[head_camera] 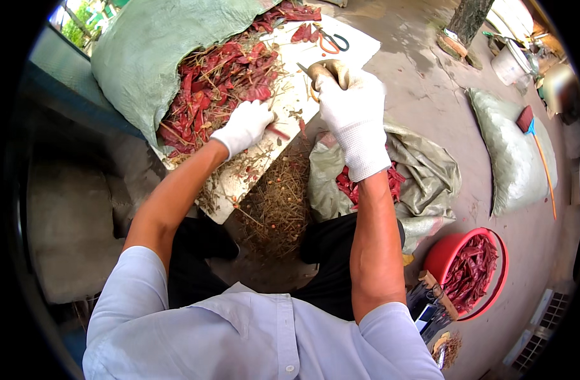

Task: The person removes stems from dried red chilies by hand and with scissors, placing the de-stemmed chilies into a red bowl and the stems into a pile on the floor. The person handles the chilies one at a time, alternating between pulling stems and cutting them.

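Observation:
My left hand (249, 124), in a white knit glove, is at the near edge of a heap of dried red chillies (223, 71). Its fingers are closed around a dried red chilli (277, 132), whose end sticks out to the right. To the right and higher up, my gloved right hand (351, 102) is closed on a pair of scissors (303, 69); a dark blade tip shows and the glove hides most of the rest. The heap spills from the mouth of a pale green woven sack (142, 52) onto a white board (256, 178) strewn with stems and leaf bits.
Scissors with black and orange handles (335, 43) lie on the board's far end. Stem litter (280, 204) covers the ground between my legs. At right are an open sack (427, 161), a red bucket (435, 259) of chillies, a full sack (513, 156) and a broom (541, 152).

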`<state>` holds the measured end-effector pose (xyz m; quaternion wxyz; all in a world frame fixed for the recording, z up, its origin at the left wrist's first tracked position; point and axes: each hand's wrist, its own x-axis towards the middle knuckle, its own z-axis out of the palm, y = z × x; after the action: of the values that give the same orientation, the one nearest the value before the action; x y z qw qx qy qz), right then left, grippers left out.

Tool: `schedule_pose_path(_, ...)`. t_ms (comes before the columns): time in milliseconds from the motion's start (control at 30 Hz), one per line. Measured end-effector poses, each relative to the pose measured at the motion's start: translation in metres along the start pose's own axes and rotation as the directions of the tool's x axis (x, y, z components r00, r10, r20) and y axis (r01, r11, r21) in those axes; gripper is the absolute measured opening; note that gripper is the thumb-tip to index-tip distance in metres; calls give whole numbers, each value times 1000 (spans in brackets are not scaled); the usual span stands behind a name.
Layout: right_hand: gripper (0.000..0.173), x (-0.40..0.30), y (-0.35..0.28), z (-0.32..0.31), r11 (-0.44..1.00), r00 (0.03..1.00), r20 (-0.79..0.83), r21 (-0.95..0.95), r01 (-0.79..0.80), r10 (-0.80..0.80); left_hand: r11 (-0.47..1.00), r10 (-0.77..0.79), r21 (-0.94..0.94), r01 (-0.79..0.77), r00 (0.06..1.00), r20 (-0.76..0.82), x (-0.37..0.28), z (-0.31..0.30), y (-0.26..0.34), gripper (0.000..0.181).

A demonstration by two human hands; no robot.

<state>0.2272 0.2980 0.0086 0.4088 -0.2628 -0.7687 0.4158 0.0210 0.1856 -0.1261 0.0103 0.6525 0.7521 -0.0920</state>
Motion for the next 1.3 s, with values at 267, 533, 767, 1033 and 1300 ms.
schedule_pose_path(267,21,-3,-6,15,996,993,106,-73,-52,60,995,-46,-91,44,999,-18,-97,14,-27,41)
schedule_pose_path(533,23,-6,-6,46,974,967,241,-226,-29,85,205,-383,-979,9,921,-72,-135,0,-60,36)
schedule_pose_path(767,27,-14,-18,83,946,889,438,-325,17,135,160,-596,-981,-106,782,-182,-152,-15,-101,48)
schedule_pose_path(1033,29,-34,-28,136,979,774,603,-73,-190,195,-125,-664,-927,-355,724,-188,-152,-41,-101,67)
schedule_pose_path(1300,41,-55,-45,182,431,572,770,432,-793,281,-120,-603,-897,-425,749,-274,-162,-74,-55,63)
